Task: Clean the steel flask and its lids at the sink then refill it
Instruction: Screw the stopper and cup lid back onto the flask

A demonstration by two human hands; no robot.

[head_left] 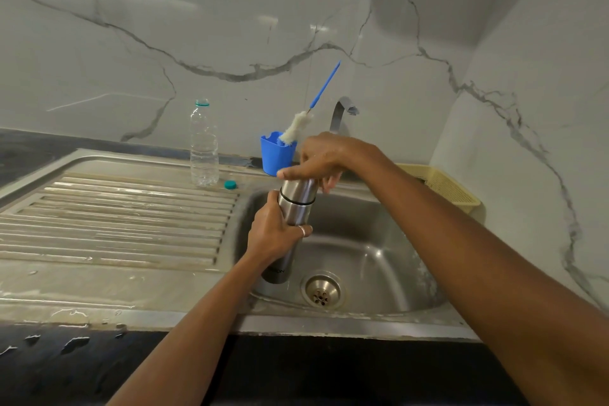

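flask in left grip, right grip atop

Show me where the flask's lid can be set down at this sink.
The ribbed drainboard is bare from its left end up to the plastic bottle and teal cap. The basin floor around the drain is free too. Crowded: the back ledge, with blue cup, bottle brush, tap and yellow basket.

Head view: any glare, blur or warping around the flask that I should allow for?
In the head view the steel flask is sharp, with soft glare streaks but no washout; the same view's wide-angle bend bows the sink rim; bright reflections glint on the marble wall.
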